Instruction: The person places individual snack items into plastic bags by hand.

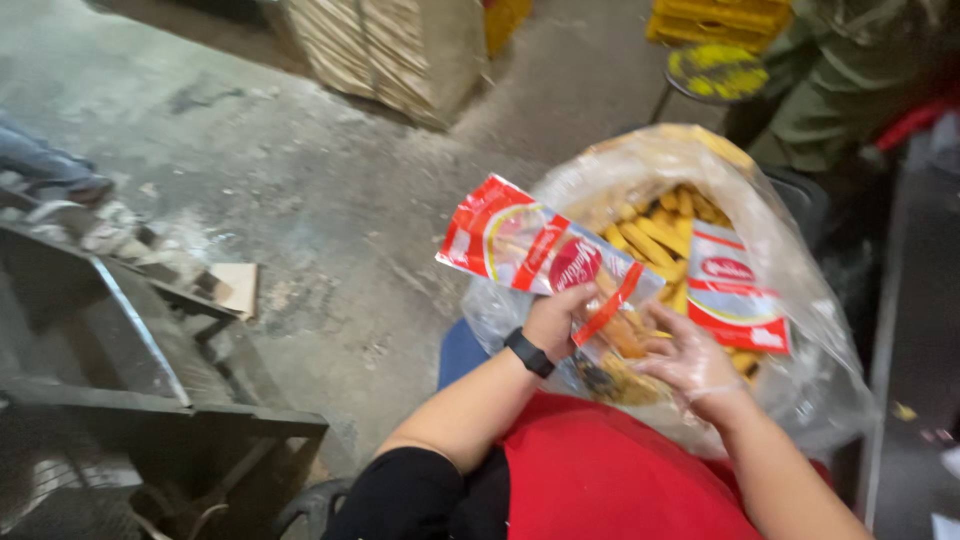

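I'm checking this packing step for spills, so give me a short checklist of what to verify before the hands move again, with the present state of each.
1. Left hand grips the red-and-white packet: ok, fingers wrapped round its lower part.
2. Right hand wears a thin clear glove: ok.
3. Right hand holds snacks at the packet mouth: cannot tell, the fingers are spread and blurred.
4. Packet sits over the big clear bag of yellow snack sticks, so drops fall inside: ok.
5. A second red-and-white packet lies in the bag on the sticks: not ok, it could get in the way.
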